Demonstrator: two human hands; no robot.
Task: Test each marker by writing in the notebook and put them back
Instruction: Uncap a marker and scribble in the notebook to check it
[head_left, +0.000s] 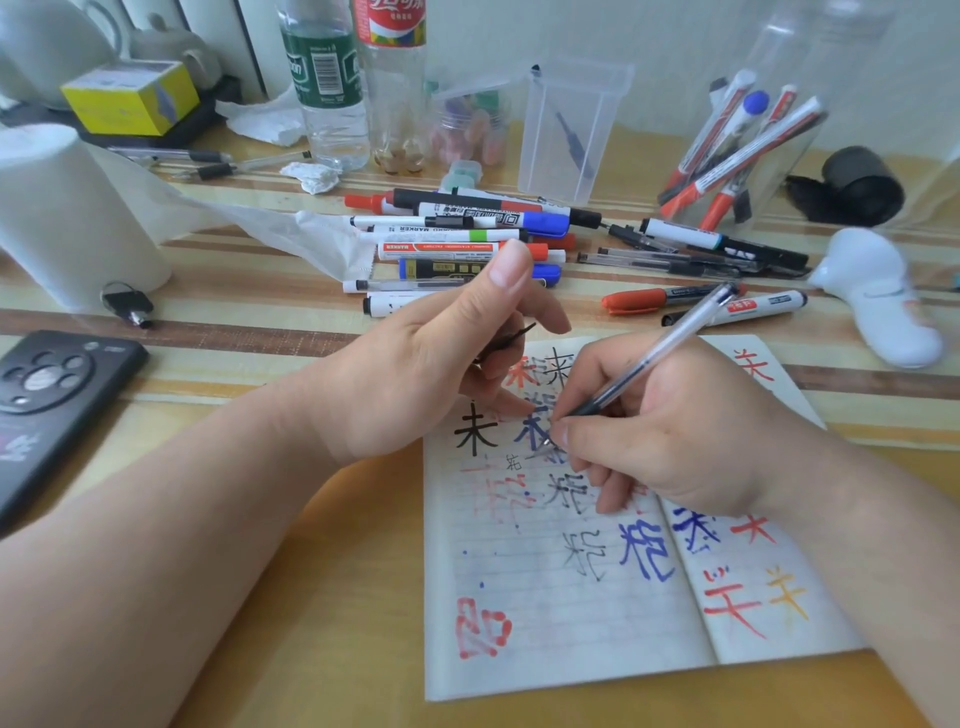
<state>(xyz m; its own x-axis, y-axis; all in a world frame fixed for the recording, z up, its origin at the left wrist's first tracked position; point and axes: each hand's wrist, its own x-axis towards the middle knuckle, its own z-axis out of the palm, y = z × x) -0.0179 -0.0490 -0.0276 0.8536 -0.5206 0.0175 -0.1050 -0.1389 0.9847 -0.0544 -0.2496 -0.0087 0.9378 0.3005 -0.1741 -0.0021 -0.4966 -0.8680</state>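
Right hand (675, 431) pinches a clear pen (670, 338), tip on the notebook (545, 623); left hand (431, 374) grips a black cap (511, 338)

Markers (457, 244) behind notebook (550, 597)

Beyond the left hand (441, 364) a heap of markers (467, 244) bars the way, while bare table (337, 597) lies open on its near side, left of the notebook (545, 623).

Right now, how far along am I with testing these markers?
Done: the notebook carries red, blue, black and yellow test marks, and several markers stand in the clear jar. In hand: the right hand writes with a clear pen; the left hand pinches a black cap. Left: the marker pile on the table.
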